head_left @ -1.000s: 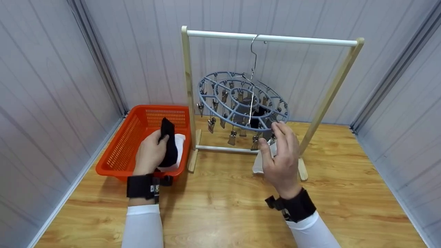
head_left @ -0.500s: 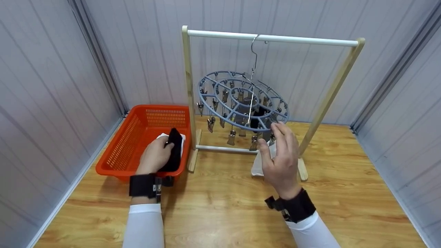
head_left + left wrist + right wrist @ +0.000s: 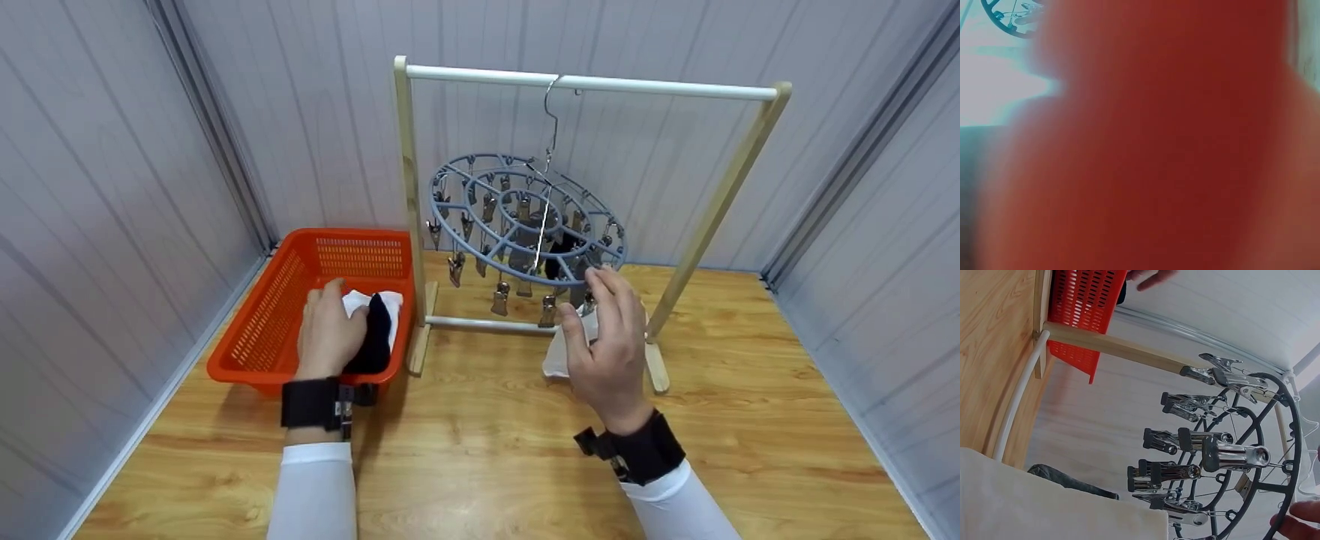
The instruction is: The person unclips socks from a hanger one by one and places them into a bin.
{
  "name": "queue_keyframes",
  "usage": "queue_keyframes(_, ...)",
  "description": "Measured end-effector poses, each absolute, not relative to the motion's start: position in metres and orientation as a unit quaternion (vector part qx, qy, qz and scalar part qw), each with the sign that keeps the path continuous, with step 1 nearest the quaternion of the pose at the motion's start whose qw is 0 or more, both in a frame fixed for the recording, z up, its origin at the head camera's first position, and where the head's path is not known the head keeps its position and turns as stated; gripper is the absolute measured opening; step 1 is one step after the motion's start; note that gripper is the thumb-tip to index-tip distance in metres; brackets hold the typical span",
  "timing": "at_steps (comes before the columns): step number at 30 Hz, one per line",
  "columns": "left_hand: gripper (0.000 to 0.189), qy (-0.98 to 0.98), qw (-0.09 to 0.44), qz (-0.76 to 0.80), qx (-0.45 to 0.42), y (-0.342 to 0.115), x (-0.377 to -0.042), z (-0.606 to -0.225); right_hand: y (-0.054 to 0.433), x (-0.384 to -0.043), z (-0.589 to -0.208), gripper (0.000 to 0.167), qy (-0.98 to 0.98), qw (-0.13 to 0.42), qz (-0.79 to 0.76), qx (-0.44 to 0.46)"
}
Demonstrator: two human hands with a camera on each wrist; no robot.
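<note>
My left hand is over the orange basket, fingers extended, beside a black sock-like cloth. That cloth lies on white fabric in the basket, and nothing shows in the hand's grasp. My right hand is at the near right rim of a round blue clip hanger, thumb and fingers apart. In the right wrist view its fingers appear to touch the hanger's ring. White cloth and dark cloth hang below the hanger. The left wrist view is mostly blurred skin.
The tilted hanger hooks onto the white bar of a wooden-sided rack. Metal clips dangle beneath its rings. The rack's left post stands between basket and hanger. Pale panelled walls enclose the wooden tabletop.
My left hand lowered the black cloth onto the white fabric in the basket, let go and moved slightly left. The right hand has stayed nearly still at the hanger rim.
</note>
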State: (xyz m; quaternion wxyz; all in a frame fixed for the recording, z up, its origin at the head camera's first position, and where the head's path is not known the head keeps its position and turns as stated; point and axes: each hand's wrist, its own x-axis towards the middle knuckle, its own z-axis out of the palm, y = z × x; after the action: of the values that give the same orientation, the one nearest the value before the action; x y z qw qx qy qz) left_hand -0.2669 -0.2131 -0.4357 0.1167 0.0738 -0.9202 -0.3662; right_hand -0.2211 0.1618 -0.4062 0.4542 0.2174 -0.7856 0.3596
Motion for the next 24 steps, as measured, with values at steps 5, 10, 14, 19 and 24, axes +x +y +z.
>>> queue_keyframes(5,0.062,-0.899,0.167,-0.399,0.066,-0.206,-0.268,-0.432,0.163,-0.22,-0.406,0.048,-0.784,0.454,0.359,0.225)
queue_keyframes(10,0.054,-0.894,0.172,-0.413,0.03,-0.198,-0.266,-0.429,0.164,-0.218,-0.407,0.046,-0.782,0.455,0.357,0.232)
queue_keyframes(14,0.047,-0.897,0.157,-0.413,-0.006,-0.19,-0.265,-0.424,0.163,-0.217,-0.405,0.045,-0.775,0.461,0.357,0.243)
queue_keyframes(19,0.039,-0.895,0.15,-0.418,-0.05,-0.179,-0.26,-0.42,0.16,-0.216,-0.401,0.044,-0.749,0.479,0.369,0.27)
queue_keyframes(24,0.031,-0.881,0.144,-0.44,-0.099,-0.169,-0.257,-0.418,0.162,-0.218,-0.397,0.044,-0.729,0.496,0.383,0.276)
